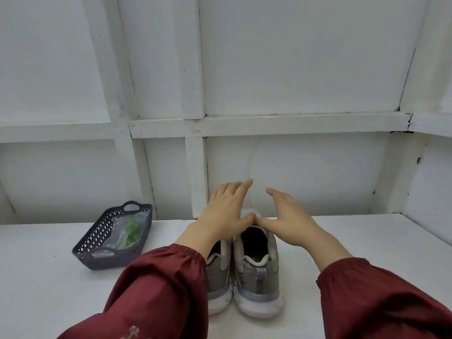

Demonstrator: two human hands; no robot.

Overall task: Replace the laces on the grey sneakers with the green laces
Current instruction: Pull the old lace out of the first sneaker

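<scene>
**Reaching over the pair before the old laces come out**

Hovering with both palms down, we have our left hand (226, 211) and right hand (289, 220) spread flat and wide above the front of the grey sneakers (244, 265), thumbs almost meeting, neither hand closed on anything. The fingers blur a little, so whether the thumbs rest on the tongue of the right-hand shoe we cannot tell.

The sneakers stand side by side on the white table (367, 253), heels toward us, toes at twelve o'clock near the wall. Our hands hide the lacing itself, and our red left sleeve (159, 289) covers much of the left shoe.

To do this step well, we judge it best to take one shoe only, grip it by the collar and turn it so the eyelets face us, then loosen from the top pair downward rather than tugging one end.

The green laces (130, 231) lie at ten o'clock, in a clear bag inside the dark basket (97, 238), well apart from the shoes and untouched.
</scene>
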